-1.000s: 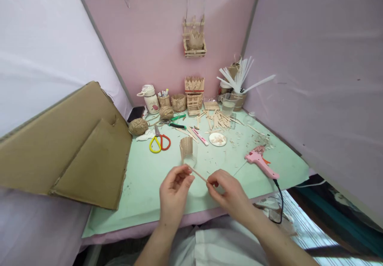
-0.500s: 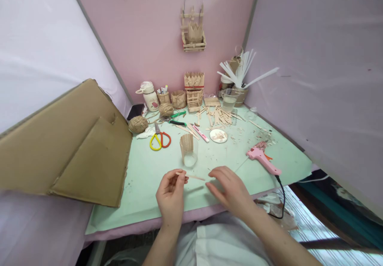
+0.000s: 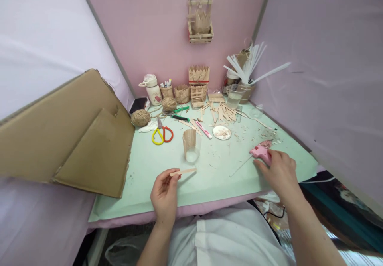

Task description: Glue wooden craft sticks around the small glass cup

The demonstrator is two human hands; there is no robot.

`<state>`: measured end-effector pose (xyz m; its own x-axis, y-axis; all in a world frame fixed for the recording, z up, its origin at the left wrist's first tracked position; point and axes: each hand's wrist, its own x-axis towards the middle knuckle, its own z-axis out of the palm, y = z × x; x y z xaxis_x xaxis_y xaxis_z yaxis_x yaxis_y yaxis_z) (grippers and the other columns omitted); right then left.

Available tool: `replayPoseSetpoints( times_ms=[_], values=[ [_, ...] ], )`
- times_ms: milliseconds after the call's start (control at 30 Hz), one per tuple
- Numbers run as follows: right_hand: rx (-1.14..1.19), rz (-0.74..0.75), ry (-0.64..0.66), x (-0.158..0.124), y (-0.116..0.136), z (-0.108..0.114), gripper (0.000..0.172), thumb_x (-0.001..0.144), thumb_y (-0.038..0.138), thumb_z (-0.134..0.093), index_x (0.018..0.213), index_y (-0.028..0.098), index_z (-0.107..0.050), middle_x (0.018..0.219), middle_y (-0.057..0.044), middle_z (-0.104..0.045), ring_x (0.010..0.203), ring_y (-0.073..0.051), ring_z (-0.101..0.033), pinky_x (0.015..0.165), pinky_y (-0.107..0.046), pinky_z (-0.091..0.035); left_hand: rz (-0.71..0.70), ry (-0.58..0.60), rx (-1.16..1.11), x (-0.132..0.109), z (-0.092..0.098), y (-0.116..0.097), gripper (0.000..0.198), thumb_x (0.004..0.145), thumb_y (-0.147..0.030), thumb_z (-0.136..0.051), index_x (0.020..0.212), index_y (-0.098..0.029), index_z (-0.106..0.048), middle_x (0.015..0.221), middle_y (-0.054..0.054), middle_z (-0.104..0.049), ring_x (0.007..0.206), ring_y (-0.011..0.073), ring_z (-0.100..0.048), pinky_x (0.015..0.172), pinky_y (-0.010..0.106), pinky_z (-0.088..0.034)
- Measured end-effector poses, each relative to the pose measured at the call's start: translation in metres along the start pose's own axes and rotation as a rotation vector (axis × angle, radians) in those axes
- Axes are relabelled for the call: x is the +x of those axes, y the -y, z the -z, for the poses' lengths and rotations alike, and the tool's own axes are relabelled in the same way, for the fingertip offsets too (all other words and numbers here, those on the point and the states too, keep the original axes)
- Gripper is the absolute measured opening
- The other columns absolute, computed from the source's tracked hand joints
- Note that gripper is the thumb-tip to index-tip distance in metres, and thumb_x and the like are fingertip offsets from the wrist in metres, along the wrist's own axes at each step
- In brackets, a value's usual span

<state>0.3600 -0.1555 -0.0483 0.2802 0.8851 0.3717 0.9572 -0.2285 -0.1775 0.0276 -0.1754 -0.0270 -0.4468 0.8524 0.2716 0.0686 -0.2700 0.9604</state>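
My left hand [image 3: 165,190] is closed, pinching one end of a wooden craft stick [image 3: 187,171] between thumb and fingers above the table's front. Over on the right, my right hand [image 3: 278,171] grips the handle of a pink hot glue gun [image 3: 261,151], which lies on the table with a thin glue stick trailing from its rear. The palm covers most of the handle. Beyond the left hand stands a clear plastic cup [image 3: 194,154], its left side lined with upright wooden sticks [image 3: 189,141].
Scissors [image 3: 163,134], a pink cutter [image 3: 203,130] and a small white dish [image 3: 222,132] lie behind the cup. Loose craft sticks [image 3: 223,112] and twine balls [image 3: 140,118] are farther back. Folded cardboard [image 3: 89,150] borders the left side. A water cup [image 3: 235,97] stands back right.
My right hand has moved right from beside the stick to the glue gun and closed on its handle. My left hand still holds the stick, now angled differently. The camera view has shifted slightly.
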Motion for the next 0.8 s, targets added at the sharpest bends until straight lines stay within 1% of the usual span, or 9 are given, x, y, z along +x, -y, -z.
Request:
replayPoseSetpoints(
  times_ms=[100, 167, 300, 400, 467, 567, 667, 733, 800],
  values=[
    [-0.045, -0.038, -0.002, 0.003, -0.003, -0.002, 0.057, 0.082, 0.046, -0.054, 0.117, 0.002, -0.058, 0.108, -0.027, -0.061, 0.107, -0.041, -0.053, 0.092, -0.052, -0.039, -0.002, -0.022, -0.009, -0.002, 0.002, 0.003, 0.015, 0.081, -0.029, -0.070, 0.089, -0.017, -0.068, 0.087, 0.004, -0.075, 0.073, 0.0130, -0.071, 0.071, 0.024, -0.059],
    [-0.096, -0.051, 0.041, 0.006, -0.006, -0.003, 0.057, 0.082, 0.048, -0.054, 0.114, 0.000, -0.060, 0.103, -0.028, -0.062, 0.102, -0.042, -0.055, 0.089, -0.051, -0.040, 0.001, -0.029, -0.016, -0.003, 0.003, 0.004, 0.014, 0.082, -0.028, -0.070, 0.089, -0.017, -0.067, 0.087, 0.004, -0.074, 0.073, 0.0126, -0.071, 0.071, 0.024, -0.058],
    [-0.147, -0.030, 0.155, 0.015, -0.008, -0.002, 0.053, 0.086, 0.048, -0.047, 0.102, 0.002, -0.066, 0.088, -0.025, -0.065, 0.091, -0.040, -0.059, 0.082, -0.047, -0.043, -0.011, -0.019, -0.043, -0.003, 0.004, 0.007, 0.014, 0.082, -0.027, -0.070, 0.090, -0.017, -0.068, 0.088, 0.004, -0.074, 0.073, 0.0125, -0.070, 0.071, 0.024, -0.058],
    [-0.080, -0.035, 0.175, 0.020, -0.002, 0.002, 0.051, 0.087, 0.047, -0.043, 0.101, 0.004, -0.067, 0.084, -0.023, -0.066, 0.088, -0.038, -0.060, 0.079, -0.045, -0.044, -0.018, -0.010, -0.056, -0.003, 0.004, 0.008, 0.013, 0.082, -0.026, -0.070, 0.090, -0.017, -0.068, 0.088, 0.004, -0.074, 0.074, 0.0123, -0.070, 0.072, 0.024, -0.058],
    [0.045, -0.061, 0.170, 0.020, 0.005, 0.009, 0.052, 0.085, 0.049, -0.043, 0.103, 0.007, -0.068, 0.086, -0.021, -0.067, 0.088, -0.037, -0.060, 0.076, -0.045, -0.046, -0.015, -0.007, -0.056, -0.003, 0.004, 0.009, 0.014, 0.082, -0.027, -0.070, 0.090, -0.017, -0.068, 0.089, 0.005, -0.074, 0.075, 0.0131, -0.070, 0.073, 0.025, -0.059],
    [0.357, -0.169, 0.216, 0.015, 0.020, 0.028, 0.052, 0.084, 0.055, -0.045, 0.109, 0.015, -0.068, 0.090, -0.015, -0.070, 0.082, -0.032, -0.063, 0.071, -0.041, -0.049, -0.008, 0.003, -0.049, -0.004, 0.005, 0.011, 0.015, 0.082, -0.029, -0.070, 0.090, -0.017, -0.069, 0.091, 0.006, -0.075, 0.080, 0.0149, -0.070, 0.077, 0.028, -0.058],
    [0.723, -0.249, 0.341, 0.004, 0.036, 0.048, 0.049, 0.085, 0.060, -0.048, 0.110, 0.023, -0.070, 0.099, -0.010, -0.073, 0.086, -0.028, -0.065, 0.070, -0.034, -0.051, 0.002, 0.020, -0.033, -0.005, 0.005, 0.012, 0.016, 0.081, -0.030, -0.070, 0.091, -0.017, -0.070, 0.093, 0.006, -0.075, 0.082, 0.0160, -0.071, 0.080, 0.029, -0.058],
    [0.903, -0.265, 0.433, -0.006, 0.044, 0.056, 0.049, 0.086, 0.061, -0.049, 0.108, 0.023, -0.071, 0.108, -0.010, -0.072, 0.096, -0.028, -0.065, 0.074, -0.033, -0.052, 0.006, 0.028, -0.027, -0.005, 0.005, 0.012, 0.016, 0.081, -0.030, -0.070, 0.090, -0.017, -0.070, 0.093, 0.007, -0.075, 0.083, 0.0166, -0.071, 0.080, 0.031, -0.058],
    [1.011, -0.281, 0.509, -0.016, 0.050, 0.057, 0.051, 0.086, 0.062, -0.049, 0.107, 0.021, -0.072, 0.113, -0.012, -0.071, 0.101, -0.029, -0.063, 0.079, -0.034, -0.052, -0.004, 0.036, -0.034, -0.005, 0.005, 0.013, 0.014, 0.081, -0.029, -0.070, 0.089, -0.017, -0.070, 0.093, 0.007, -0.075, 0.084, 0.0171, -0.071, 0.081, 0.031, -0.058]
  ],
)
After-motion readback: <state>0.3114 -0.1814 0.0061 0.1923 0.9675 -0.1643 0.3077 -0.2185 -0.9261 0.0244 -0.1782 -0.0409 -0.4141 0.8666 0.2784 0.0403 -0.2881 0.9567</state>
